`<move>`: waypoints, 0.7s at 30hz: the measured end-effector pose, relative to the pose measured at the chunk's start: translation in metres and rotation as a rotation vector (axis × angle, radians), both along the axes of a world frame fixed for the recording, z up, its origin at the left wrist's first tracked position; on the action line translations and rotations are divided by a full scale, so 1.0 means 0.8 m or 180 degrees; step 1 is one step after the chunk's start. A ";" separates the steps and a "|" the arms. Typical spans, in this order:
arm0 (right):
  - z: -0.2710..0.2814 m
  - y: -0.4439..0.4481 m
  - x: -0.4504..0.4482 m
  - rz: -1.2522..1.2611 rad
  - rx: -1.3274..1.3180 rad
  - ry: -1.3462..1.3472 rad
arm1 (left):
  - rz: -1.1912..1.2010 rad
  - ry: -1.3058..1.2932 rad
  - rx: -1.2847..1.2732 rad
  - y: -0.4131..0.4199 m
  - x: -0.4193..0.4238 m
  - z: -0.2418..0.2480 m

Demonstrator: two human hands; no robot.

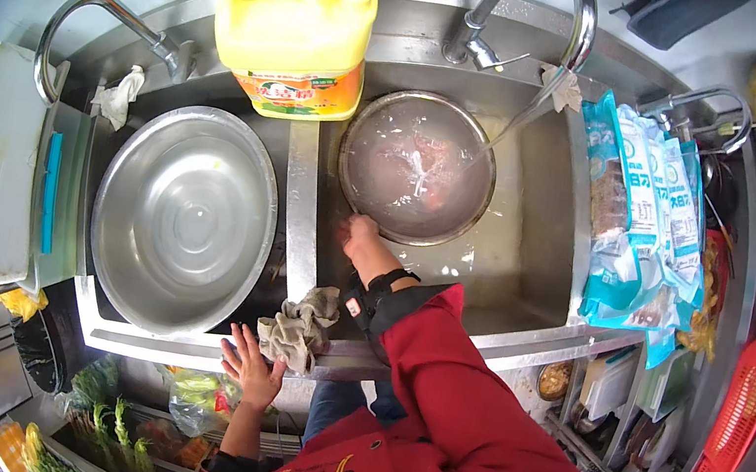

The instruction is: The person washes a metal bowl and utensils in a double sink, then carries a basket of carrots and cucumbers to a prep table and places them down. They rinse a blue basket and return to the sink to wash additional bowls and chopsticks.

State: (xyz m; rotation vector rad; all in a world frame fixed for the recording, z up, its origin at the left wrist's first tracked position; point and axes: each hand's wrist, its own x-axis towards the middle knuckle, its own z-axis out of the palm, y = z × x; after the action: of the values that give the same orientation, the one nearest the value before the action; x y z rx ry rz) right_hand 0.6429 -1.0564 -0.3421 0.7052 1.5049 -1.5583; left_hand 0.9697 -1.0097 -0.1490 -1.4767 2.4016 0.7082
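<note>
In the right sink basin a round metal bowl (348, 190) holds cloudy water with pinkish pieces, possibly meat (428, 162), under the surface. A stream from the tall curved faucet (582, 38) runs into it. My right hand (357, 233) is at the bowl's near-left rim with curled fingers, apparently gripping it; the fingertips are partly hidden. My left hand (254, 369), fingers spread and holding nothing, is at the sink's front edge. Beside it a crumpled grey cloth (299, 324) lies on that edge by the divider. A large metal basin (192, 227) sits in the left sink.
On the divider's back end stands a yellow dish soap jug (293, 27). Blue-and-white plastic food packages (650, 222) rest on the right ledge. Cutting boards (2, 173) stand at the left. Vegetables (123, 437) lie low in front, and a red plastic basket (738, 416) is far right.
</note>
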 end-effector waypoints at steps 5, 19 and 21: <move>0.026 0.047 0.017 0.4815 0.0844 0.2775 | 0.0033 -0.0065 0.0038 0.000 -0.003 0.002; -0.072 0.255 -0.188 0.5421 0.1446 0.4560 | -0.0044 -0.0025 -0.0063 0.000 -0.002 0.006; -0.083 0.250 -0.199 0.5496 0.1338 0.4600 | 0.0027 -0.0086 -0.0040 0.001 -0.001 0.004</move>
State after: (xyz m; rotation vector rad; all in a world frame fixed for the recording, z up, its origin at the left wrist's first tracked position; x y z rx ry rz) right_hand 0.4837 -0.8564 -0.4083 -1.6230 2.1854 -0.0848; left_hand 0.9687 -1.0091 -0.1460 -1.4927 2.3855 0.6720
